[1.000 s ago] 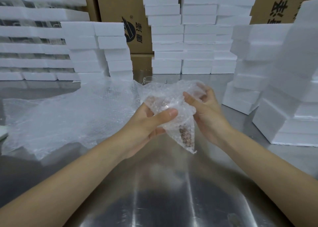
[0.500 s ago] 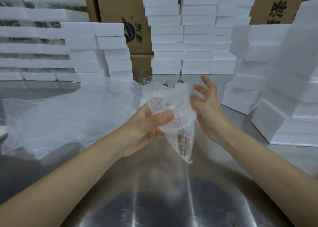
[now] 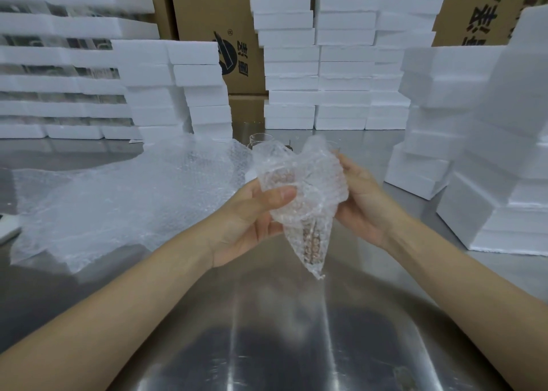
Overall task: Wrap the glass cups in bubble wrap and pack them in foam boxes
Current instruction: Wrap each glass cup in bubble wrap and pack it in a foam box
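a person stood at a steel surface (image 3: 267, 331), both bare forearms reaching forward. held in the air between the hands, above the surface and in front of the chest, was a bubble-wrapped cup (image 3: 299, 189). the left hand (image 3: 252, 212) had its grip clamped on the bundle, thumb pressed across the front. the right hand (image 3: 364, 200) had its grip closed on the bundle's right side, thumb along the edge and the fingers hidden behind.

the wrapping looked partly done. the plastic was around the cup but both ends were loose. a ruffled flare stood at the top and a thin tail hung below. tucking the ends in and boxing the cup seemed to be left.

the bundle's long axis ran close to upright, leaning slightly. the wide end pointed up and away, and the narrow tail pointed down toward the surface. the glass was too veiled to tell which way its mouth faced.

just behind the bundle stood bare glass cups (image 3: 261, 140), not yet wrapped. loose bubble wrap (image 3: 127, 194) lay spread to the left. closed foam boxes (image 3: 317, 64) were stacked behind and to the right, with cardboard cartons (image 3: 204, 10) beyond. no box lay open.
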The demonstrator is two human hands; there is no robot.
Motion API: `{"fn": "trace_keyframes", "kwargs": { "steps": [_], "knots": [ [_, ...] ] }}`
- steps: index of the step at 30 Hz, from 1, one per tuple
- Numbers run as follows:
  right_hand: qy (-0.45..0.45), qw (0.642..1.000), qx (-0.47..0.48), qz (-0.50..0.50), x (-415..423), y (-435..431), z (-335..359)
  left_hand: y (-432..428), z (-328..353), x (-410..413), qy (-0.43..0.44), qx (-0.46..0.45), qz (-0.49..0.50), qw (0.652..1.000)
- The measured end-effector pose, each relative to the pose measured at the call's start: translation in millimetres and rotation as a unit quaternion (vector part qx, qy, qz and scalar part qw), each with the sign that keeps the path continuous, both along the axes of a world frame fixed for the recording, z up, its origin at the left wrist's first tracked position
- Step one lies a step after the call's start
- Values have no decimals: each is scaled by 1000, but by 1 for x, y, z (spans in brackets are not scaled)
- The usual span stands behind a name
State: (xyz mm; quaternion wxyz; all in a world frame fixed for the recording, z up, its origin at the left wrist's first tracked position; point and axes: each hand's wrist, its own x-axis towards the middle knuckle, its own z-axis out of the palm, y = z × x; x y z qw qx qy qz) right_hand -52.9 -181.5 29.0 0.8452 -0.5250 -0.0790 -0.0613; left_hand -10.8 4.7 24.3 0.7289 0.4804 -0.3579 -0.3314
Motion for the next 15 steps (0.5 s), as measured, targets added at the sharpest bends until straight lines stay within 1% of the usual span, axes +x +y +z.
{"fn": "trace_keyframes", "kwargs": {
  "steps": [1, 2, 3, 4, 5, 6, 7, 10, 11, 13, 15],
  "knots": [
    [-31, 998, -18, -53, 2, -1, -1, -1, -1, 0, 6, 3, 32, 999],
    [-76, 987, -80, -118, 2, -2, -1, -3, -2, -1, 11, 10, 73, 997],
    [-130, 958, -179, -182, 1, -3, -2, -5, -3, -2, 13, 15, 116, 993],
    [-176, 919, -278, -216, -1, -1, -3, -7, -5, -3, 5, 17, 157, 987],
    [-215, 884, -349, -223, -2, 2, -5, -8, -7, -3, -14, 20, 194, 981],
    [-236, 868, -386, -207, -3, 5, -8, -9, -9, -3, -38, 24, 223, 974],
    [-231, 870, -397, -179, -4, 7, -10, -8, -10, -2, -58, 29, 242, 968],
    [-136, 919, -360, -78, -6, 8, -14, -6, -10, -1, -85, 53, 273, 957],
    [-119, 927, -352, -55, -6, 7, -15, -6, -11, -1, -90, 59, 280, 954],
    [-120, 938, -323, -27, -5, 5, -15, -7, -13, -1, -91, 66, 284, 952],
    [-124, 958, -258, -21, -2, 3, -13, -8, -14, -2, -83, 67, 269, 957]
  ]
}}
